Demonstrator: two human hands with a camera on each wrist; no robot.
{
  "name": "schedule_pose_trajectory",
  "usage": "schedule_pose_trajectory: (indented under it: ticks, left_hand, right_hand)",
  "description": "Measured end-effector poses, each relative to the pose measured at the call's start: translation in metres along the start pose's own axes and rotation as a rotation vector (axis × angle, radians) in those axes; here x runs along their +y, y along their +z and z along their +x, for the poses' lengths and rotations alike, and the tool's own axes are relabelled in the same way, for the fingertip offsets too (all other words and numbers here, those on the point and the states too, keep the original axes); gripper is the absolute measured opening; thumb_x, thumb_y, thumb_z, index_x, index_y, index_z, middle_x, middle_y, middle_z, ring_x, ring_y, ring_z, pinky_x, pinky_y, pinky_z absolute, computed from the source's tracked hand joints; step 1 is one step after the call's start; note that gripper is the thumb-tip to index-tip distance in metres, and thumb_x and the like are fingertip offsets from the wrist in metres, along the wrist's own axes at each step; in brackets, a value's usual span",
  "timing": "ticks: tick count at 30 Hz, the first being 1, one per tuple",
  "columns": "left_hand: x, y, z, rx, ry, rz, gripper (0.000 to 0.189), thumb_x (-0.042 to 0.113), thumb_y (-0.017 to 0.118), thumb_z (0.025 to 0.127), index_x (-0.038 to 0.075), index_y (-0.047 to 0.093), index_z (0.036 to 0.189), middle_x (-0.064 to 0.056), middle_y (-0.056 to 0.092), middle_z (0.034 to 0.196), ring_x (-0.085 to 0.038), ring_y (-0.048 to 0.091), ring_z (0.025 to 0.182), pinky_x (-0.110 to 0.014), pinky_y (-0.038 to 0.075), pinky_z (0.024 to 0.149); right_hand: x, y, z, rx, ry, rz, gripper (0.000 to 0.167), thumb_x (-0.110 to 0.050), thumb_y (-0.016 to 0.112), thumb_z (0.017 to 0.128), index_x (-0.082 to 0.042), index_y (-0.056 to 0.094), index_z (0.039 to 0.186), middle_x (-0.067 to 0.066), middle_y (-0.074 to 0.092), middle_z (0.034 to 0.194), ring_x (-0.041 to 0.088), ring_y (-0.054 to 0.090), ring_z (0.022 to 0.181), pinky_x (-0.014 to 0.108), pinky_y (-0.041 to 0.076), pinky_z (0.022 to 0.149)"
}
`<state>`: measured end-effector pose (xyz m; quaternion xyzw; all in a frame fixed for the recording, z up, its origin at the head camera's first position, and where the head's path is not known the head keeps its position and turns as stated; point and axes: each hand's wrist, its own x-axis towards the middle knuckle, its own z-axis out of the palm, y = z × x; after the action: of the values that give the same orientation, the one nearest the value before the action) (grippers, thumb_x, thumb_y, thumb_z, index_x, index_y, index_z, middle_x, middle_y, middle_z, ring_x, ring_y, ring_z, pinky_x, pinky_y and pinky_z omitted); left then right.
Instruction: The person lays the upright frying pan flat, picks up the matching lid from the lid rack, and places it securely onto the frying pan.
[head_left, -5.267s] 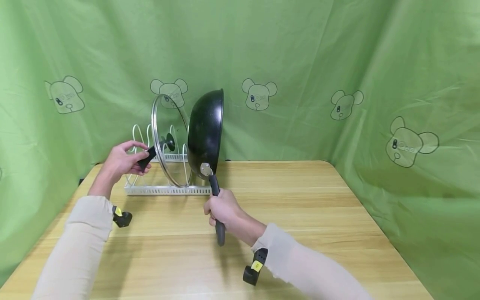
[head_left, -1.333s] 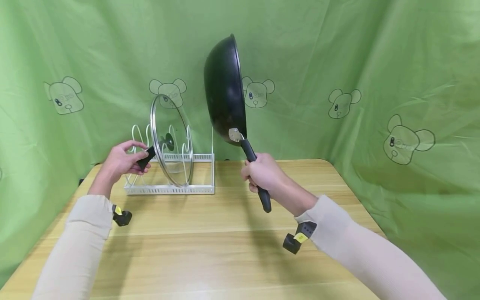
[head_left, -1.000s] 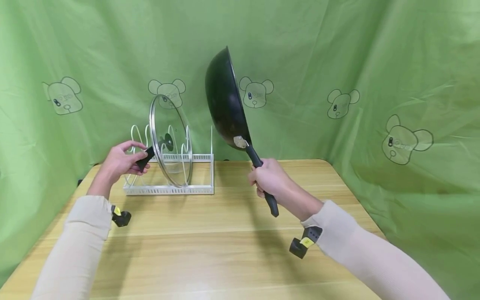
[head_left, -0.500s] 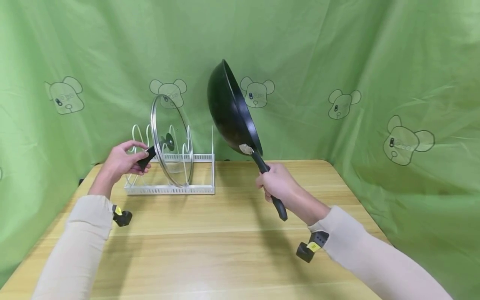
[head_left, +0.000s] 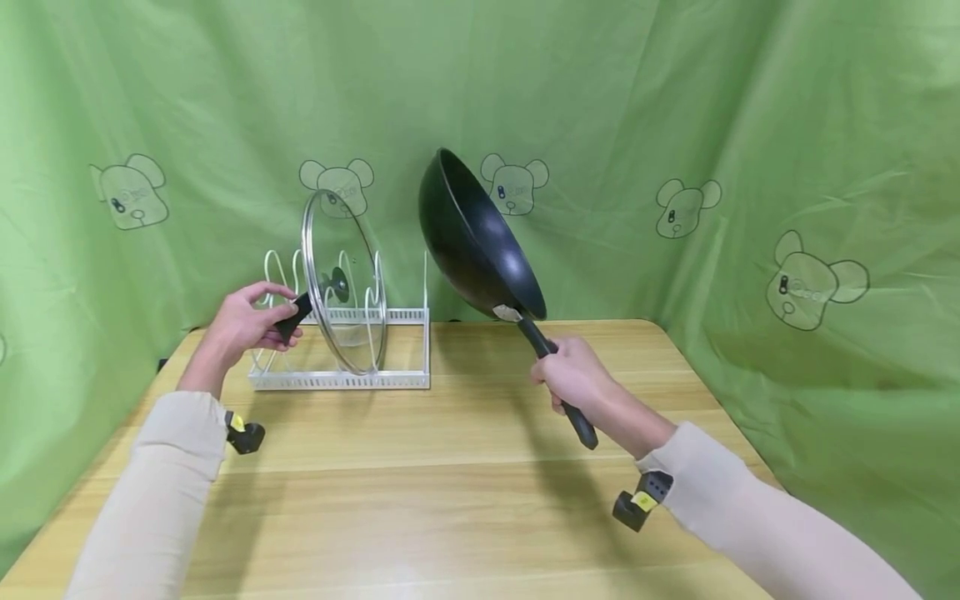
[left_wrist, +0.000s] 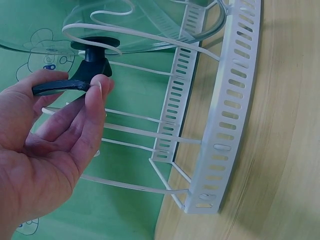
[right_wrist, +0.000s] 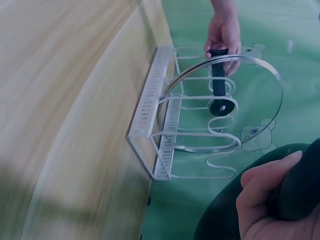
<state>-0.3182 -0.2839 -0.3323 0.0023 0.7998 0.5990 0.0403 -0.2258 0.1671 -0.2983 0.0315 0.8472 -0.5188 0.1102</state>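
Observation:
My left hand [head_left: 251,321] pinches the black handle [left_wrist: 62,86] of a glass pot lid [head_left: 347,337] between thumb and fingers. The lid has a metal rim and stands on edge between the wire loops of a white rack [head_left: 339,381]. To the right of the rack, my right hand [head_left: 573,372] grips the black handle of a deep black wok [head_left: 472,242]. The wok hangs above the table, tilted, its hollow side facing up and to the right. In the right wrist view the wok shows only in part, behind the fingers [right_wrist: 267,185].
The rack stands at the back left of a wooden table [head_left: 450,492], near its far edge. Green curtains [head_left: 600,100] with bear-like drawings hang behind and at both sides. A small black camera [head_left: 245,435] sits at the left wrist, another [head_left: 637,500] at the right.
My right hand has lifted the wok off the rack's right side, moved it right, then lowered it a little while tilting it further over. My left hand stays on the lid's handle.

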Motion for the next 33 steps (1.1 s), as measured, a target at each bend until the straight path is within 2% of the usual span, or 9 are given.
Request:
schedule_pose_trajectory:
  ticks: [7, 17, 19, 23, 26, 33]
  left_hand:
    - [0.0, 0.001, 0.0, -0.002, -0.002, -0.005, 0.046, 0.018, 0.06, 0.104, 0.005, 0.042, 0.144, -0.017, 0.077, 0.09, -0.023, 0.076, 0.073, -0.037, 0.067, 0.069]
    - [-0.001, 0.0, 0.001, -0.003, 0.002, 0.006, 0.048, 0.018, 0.059, 0.104, 0.006, 0.041, 0.146, -0.018, 0.077, 0.093, -0.024, 0.077, 0.075, -0.038, 0.067, 0.069]
    - [0.0, 0.0, 0.001, -0.003, -0.001, 0.008, 0.048, 0.018, 0.059, 0.104, 0.006, 0.041, 0.147, -0.022, 0.076, 0.097, -0.024, 0.077, 0.075, -0.038, 0.067, 0.07]
    - [0.002, 0.001, -0.001, -0.009, -0.011, 0.011, 0.05, 0.018, 0.057, 0.105, 0.005, 0.039, 0.149, -0.036, 0.067, 0.115, -0.025, 0.077, 0.078, -0.038, 0.067, 0.072]
    - [0.003, 0.002, -0.002, -0.01, -0.017, 0.012, 0.05, 0.017, 0.057, 0.105, 0.005, 0.038, 0.15, -0.041, 0.062, 0.122, -0.025, 0.077, 0.079, -0.039, 0.067, 0.073]
    - [0.001, 0.001, 0.0, -0.006, -0.014, 0.015, 0.05, 0.018, 0.057, 0.105, 0.005, 0.039, 0.149, -0.033, 0.069, 0.111, -0.025, 0.077, 0.078, -0.038, 0.067, 0.072]
  right_hand:
    - [0.012, -0.007, 0.001, 0.014, -0.014, -0.088, 0.011, 0.002, 0.055, 0.083, -0.001, 0.05, 0.091, 0.002, 0.044, 0.056, 0.013, 0.042, 0.04, 0.023, 0.041, 0.039]
    - [0.027, -0.015, -0.002, 0.025, -0.016, -0.126, 0.01, 0.0, 0.056, 0.081, -0.002, 0.05, 0.088, -0.001, 0.041, 0.052, 0.013, 0.042, 0.038, 0.023, 0.04, 0.037]
    - [0.03, -0.016, -0.002, 0.024, -0.009, -0.129, 0.01, 0.0, 0.056, 0.081, -0.002, 0.05, 0.088, -0.001, 0.041, 0.051, 0.013, 0.041, 0.038, 0.024, 0.039, 0.037]
    - [0.035, -0.019, -0.003, 0.03, 0.0, -0.129, 0.011, 0.0, 0.057, 0.081, -0.002, 0.05, 0.088, -0.001, 0.041, 0.051, 0.013, 0.042, 0.039, 0.024, 0.04, 0.038]
    - [0.038, -0.021, -0.004, 0.034, 0.001, -0.129, 0.011, 0.001, 0.057, 0.08, -0.001, 0.05, 0.088, -0.001, 0.041, 0.051, 0.013, 0.042, 0.039, 0.024, 0.04, 0.038]
    - [0.047, -0.026, -0.007, 0.039, 0.018, -0.148, 0.01, 0.0, 0.058, 0.081, -0.001, 0.05, 0.088, -0.001, 0.042, 0.05, 0.013, 0.044, 0.038, 0.024, 0.041, 0.039]
